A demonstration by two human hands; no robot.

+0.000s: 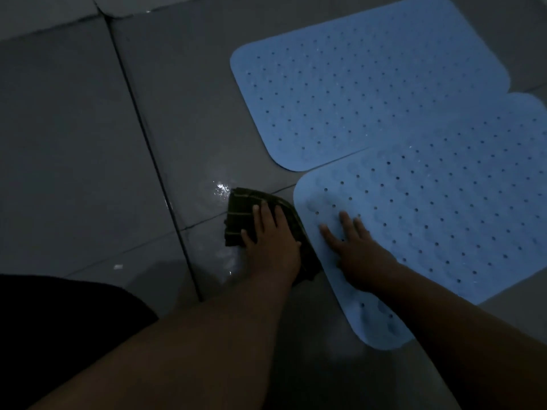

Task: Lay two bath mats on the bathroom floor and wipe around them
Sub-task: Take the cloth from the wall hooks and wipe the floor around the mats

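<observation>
Blue perforated bath mats lie edge to edge on the grey tiled floor (88, 143), the far mat (367, 93) beyond the near mat (461, 220), on which the right hand (355, 247) presses flat while the left hand (272, 238), fingers spread, presses a dark green cloth (239, 211) onto wet tile beside it.

1 head cam, looks steeply down, near floor (88, 143).

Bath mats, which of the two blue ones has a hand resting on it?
The nearer mat, at lower right: the right hand lies flat on its corner. The farther mat is untouched.
</observation>
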